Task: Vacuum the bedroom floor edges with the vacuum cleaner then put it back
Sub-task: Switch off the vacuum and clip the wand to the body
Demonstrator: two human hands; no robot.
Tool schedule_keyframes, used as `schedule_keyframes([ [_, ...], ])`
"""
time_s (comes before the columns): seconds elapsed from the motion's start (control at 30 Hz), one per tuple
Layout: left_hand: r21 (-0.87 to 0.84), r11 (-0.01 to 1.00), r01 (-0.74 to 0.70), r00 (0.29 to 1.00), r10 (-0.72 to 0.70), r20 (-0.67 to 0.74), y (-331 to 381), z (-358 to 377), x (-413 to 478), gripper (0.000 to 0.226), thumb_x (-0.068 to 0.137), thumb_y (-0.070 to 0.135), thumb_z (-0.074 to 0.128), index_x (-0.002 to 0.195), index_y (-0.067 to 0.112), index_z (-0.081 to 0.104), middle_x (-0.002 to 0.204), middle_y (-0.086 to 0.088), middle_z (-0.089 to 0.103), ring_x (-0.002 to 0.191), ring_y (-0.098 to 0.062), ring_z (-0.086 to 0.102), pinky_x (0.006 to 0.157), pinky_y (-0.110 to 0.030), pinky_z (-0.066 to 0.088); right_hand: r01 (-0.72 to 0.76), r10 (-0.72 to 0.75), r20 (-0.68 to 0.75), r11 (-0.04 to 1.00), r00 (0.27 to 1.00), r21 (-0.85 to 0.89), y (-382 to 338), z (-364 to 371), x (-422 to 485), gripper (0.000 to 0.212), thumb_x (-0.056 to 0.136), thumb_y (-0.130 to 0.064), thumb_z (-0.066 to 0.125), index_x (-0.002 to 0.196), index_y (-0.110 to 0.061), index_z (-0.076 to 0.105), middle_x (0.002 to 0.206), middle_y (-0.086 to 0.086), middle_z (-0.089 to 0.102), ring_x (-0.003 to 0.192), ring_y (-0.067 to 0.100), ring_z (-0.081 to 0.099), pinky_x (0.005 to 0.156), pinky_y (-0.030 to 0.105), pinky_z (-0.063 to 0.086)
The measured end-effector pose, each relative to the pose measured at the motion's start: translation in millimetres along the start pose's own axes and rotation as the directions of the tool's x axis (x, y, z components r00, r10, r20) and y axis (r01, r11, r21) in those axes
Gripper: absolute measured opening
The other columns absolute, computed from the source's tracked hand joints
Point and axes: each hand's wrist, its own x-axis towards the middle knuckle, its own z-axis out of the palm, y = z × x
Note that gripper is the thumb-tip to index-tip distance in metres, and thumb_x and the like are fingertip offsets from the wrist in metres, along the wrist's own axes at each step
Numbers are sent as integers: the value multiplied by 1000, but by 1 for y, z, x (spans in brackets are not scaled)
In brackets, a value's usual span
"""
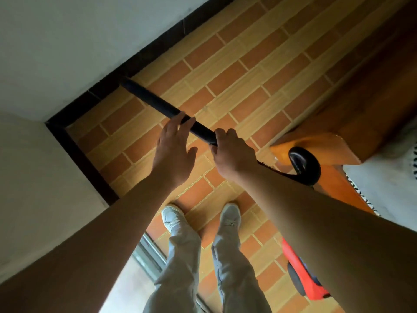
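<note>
Entry: one black vacuum wand (158,102) slants across the tiled floor (248,64), its tip at the dark skirting (155,45).

Our right hand (232,152) grips the wand's near end, fingers curled round it. Our left hand (173,145) is open, with straight fingers touching the wand just ahead.

One black hose (304,166) loops in front of the wooden bed corner (316,143). One red vacuum body (302,274) sits by our right leg, partly hidden.

Two white shoes (172,216) counted.

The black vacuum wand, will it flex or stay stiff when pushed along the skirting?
Probably stiff: the wand runs dead straight from the right hand to its tip at the skirting. Likely light, since only that hand grips it.
</note>
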Motion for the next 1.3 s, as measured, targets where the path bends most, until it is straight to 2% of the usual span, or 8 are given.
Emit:
schedule_keyframes([
  [0.17, 314, 844, -434, 901, 399, 173, 62, -2, 7, 65, 92, 29, 72, 151, 20, 47, 159, -2, 42, 154, -24, 26, 125, -50, 7, -5, 3, -52, 1000, 999, -29, 43, -35, -42, 32, 107, -38, 41, 130, -15, 43, 115, 9, 49, 99, 31, 59, 67, 42, 42],
  [0.43, 270, 589, -761, 643, 629, 437, 157, 16, 4, 42, 90, 17, 74, 130, 14, 63, 115, -5, 67, 108, -28, 61, 108, -44, 39, -85, 100, -102, 986, 990, 142, 117, -53, -116, 37, 105, -41, 45, 130, -13, 47, 116, 9, 53, 102, 29, 59, 79, 43, 47],
  [0.6, 201, 579, -790, 593, 637, 493, 182, 49, -8, 41, 89, 14, 75, 126, 5, 61, 110, -12, 63, 98, -32, 61, 89, -46, 51, -158, 161, -225, 987, 961, 35, 176, -33, -151, 31, 94, -36, 65, 114, -14, 59, 100, 7, 62, 94, 29, 62, 85, 44, 45],
  [0.73, 185, 593, -783, 575, 578, 579, 188, 87, -12, 41, 90, 18, 73, 127, 9, 58, 112, -11, 61, 97, -32, 59, 84, -48, 51, -292, 289, -170, 956, 942, 9, 225, -3, -173, 27, 88, -20, 69, 114, -16, 61, 103, 5, 64, 102, 31, 61, 101, 55, 42],
  [0.87, 134, 650, -748, 514, 440, 737, 194, 130, -21, 46, 95, 25, 69, 136, 16, 51, 122, -5, 53, 102, -26, 59, 83, -42, 52, -341, 343, -133, 939, 930, 37, 254, 33, -188, 23, 96, -24, 60, 118, -17, 59, 110, 4, 62, 108, 29, 58, 105, 51, 38],
  [1.03, 87, 648, -757, 417, 376, 828, 200, 184, -27, 57, 99, 16, 61, 150, 22, 38, 137, -4, 54, 112, -26, 61, 89, -45, 53, -444, 458, -196, 889, 867, 113, 272, 72, -198, 20, 91, -23, 68, 110, -20, 65, 103, 2, 64, 102, 29, 59, 107, 50, 36],
  [1.17, 37, 667, -744, 341, 331, 880, 204, 217, -37, 65, 97, 7, 59, 154, 24, 33, 139, -6, 55, 111, -27, 62, 90, -47, 53, -470, 491, -245, 871, 836, 142, 278, 90, -205, 15, 90, -22, 69, 105, -20, 67, 100, 3, 65, 102, 30, 60, 110, 52, 35],
  [1.3, -105, 734, -671, 266, 370, 890, 214, 242, -58, 48, 99, 15, 60, 144, 20, 44, 125, -4, 60, 105, -24, 61, 86, -41, 51, -458, 473, -298, 880, 829, 124, 275, 104, -216, 15, 88, -20, 70, 102, -18, 68, 98, 6, 65, 103, 32, 60, 113, 53, 34],
])
